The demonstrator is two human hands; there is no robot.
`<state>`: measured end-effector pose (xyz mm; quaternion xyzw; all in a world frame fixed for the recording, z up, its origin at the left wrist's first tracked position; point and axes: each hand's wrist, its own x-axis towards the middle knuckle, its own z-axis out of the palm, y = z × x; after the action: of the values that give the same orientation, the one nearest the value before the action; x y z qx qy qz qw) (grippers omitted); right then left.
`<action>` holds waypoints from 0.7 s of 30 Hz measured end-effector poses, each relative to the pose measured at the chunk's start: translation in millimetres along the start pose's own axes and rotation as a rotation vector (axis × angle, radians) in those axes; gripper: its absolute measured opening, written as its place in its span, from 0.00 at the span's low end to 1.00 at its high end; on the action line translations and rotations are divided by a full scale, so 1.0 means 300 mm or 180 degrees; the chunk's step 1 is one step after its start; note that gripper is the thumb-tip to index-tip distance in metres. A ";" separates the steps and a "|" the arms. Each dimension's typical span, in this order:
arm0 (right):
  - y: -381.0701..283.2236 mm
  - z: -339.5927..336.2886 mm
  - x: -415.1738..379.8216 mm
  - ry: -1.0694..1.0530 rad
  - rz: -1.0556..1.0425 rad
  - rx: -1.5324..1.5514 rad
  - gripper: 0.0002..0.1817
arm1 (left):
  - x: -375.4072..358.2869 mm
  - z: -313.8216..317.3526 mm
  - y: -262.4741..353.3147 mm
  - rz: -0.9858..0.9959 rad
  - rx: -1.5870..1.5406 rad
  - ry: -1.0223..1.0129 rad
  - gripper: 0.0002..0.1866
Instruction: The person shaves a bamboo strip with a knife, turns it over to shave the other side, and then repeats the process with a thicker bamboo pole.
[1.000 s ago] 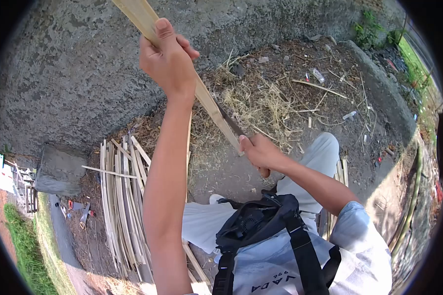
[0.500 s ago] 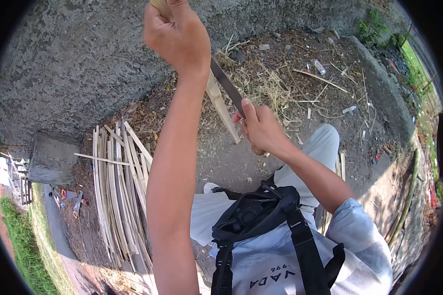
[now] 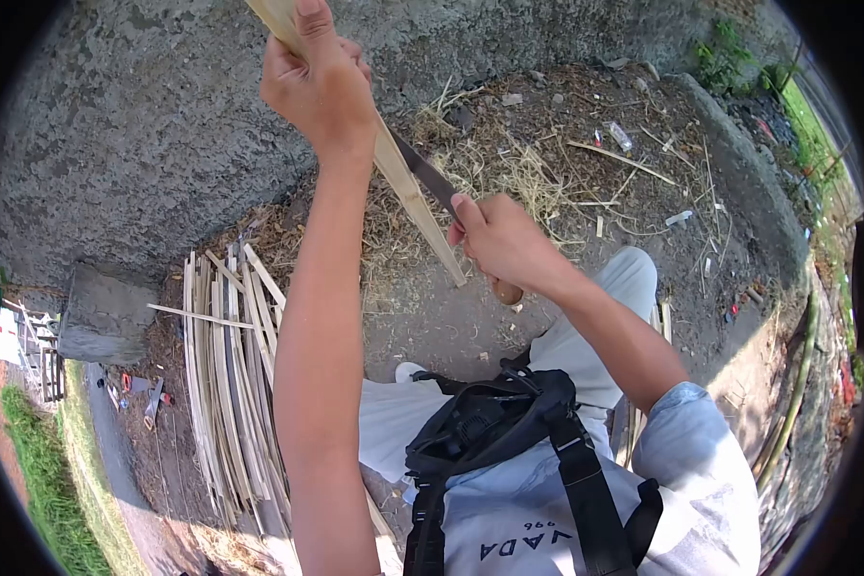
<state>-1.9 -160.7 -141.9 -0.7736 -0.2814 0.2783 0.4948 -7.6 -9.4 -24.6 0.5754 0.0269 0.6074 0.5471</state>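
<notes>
My left hand (image 3: 324, 101) is closed around a long pale bamboo strip (image 3: 415, 204), held at a slant near the grey wall. One end of the strip passes out of view at the top, and its lower end hangs over the dirt. In my right hand (image 3: 505, 248) is a long dark-bladed knife, its blade (image 3: 430, 179) angled up and left. The rounded end of its wooden handle (image 3: 507, 292) shows below my palm. Beside the strip the blade runs close, and its far end goes out of sight behind my left wrist.
Many cut strips (image 3: 230, 384) lie in a long pile on the left, near a concrete block (image 3: 110, 312). Thin shavings (image 3: 523, 178) and a plastic bottle (image 3: 620, 136) litter the ground ahead. A rough wall (image 3: 163, 125) rises at the far side; a concrete edge (image 3: 754, 173) runs along the right.
My left hand has shifted left and slightly down with the bamboo strip, and more of the strip shows above it. My right hand has moved a little left with the knife.
</notes>
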 end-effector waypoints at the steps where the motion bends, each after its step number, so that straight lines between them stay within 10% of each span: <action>1: -0.051 -0.015 -0.041 0.0057 -0.0018 0.0012 0.31 | -0.004 -0.010 0.002 -0.0035 -0.0005 0.0018 0.26; 21: 0.012 0.106 -0.028 0.0683 -0.0492 0.0616 0.22 | -0.069 0.072 0.005 0.0203 -0.0229 -0.0136 0.25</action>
<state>-29.7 -148.6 -155.4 -0.7237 -0.2575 0.1811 0.6141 1.8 -37.2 -30.2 0.5688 -0.0250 0.6126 0.5482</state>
